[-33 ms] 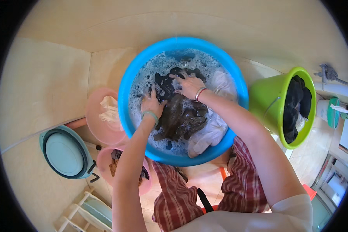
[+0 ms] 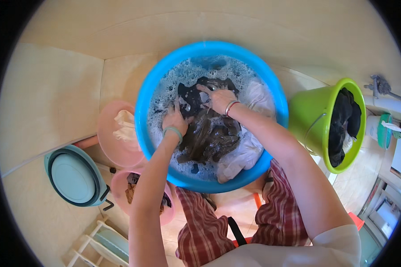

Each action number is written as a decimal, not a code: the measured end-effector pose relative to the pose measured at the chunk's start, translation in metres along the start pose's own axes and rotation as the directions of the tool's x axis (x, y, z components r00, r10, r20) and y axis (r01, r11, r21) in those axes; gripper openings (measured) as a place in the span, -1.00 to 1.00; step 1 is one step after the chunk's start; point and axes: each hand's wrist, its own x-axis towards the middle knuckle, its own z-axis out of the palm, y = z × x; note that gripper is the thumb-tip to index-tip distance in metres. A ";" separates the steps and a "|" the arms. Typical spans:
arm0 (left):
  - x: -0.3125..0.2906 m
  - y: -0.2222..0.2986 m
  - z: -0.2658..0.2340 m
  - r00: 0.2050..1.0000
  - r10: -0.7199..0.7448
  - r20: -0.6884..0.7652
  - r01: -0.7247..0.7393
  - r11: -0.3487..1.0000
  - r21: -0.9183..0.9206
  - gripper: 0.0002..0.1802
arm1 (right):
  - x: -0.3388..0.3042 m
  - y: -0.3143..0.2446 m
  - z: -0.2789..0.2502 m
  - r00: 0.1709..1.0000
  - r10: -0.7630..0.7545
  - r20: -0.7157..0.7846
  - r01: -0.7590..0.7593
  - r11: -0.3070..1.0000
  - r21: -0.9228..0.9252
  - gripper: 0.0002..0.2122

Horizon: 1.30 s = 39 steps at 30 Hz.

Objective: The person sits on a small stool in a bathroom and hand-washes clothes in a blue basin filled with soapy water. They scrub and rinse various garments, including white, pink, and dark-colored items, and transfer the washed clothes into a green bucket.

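A wide blue basin point(image 2: 143, 107) holds sudsy water and wet laundry. My left hand point(image 2: 175, 120) rests at the left side of a black garment point(image 2: 189, 94), fingers apart, some tips sunk in the foam. Across from it, my right hand point(image 2: 221, 101) presses on the same garment, index finger reaching left and the other fingers curled into the cloth. A brown-grey wet garment point(image 2: 205, 140) lies bunched nearer me. White cloth point(image 2: 241, 155) lines the basin's right side. Whatever is under the suds is hidden.
To the right, a green bucket point(image 2: 309, 116) leans with dark clothes inside. Two pink basins, one upper point(image 2: 109, 133) and one lower point(image 2: 116, 189), hold cloth at the left. A folding teal basin point(image 2: 73, 175) and a white rack point(image 2: 87, 247) are farther left. Walls rise behind.
My right hand's fingers, spread before, have drawn in on the black garment. The left hand stays in nearly the same place, its fingers slightly more bent.
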 end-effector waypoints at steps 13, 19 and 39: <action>-0.031 -0.006 -0.063 0.996 0.044 -0.083 -0.093 0.327 -0.940 -0.76 | -0.036 0.065 0.025 0.898 -0.004 -0.439 0.255 0.820 0.513 -0.46; -0.106 0.043 -0.156 0.958 -0.005 -0.287 -0.282 0.165 -0.945 -0.80 | -0.080 0.011 -0.026 0.736 -0.211 -0.644 0.356 0.929 0.102 -0.15; 0.001 0.016 -0.059 0.991 -0.108 0.076 0.080 0.026 -0.996 -0.49 | -0.031 0.044 -0.021 0.763 0.069 -0.642 0.374 0.764 0.526 -0.61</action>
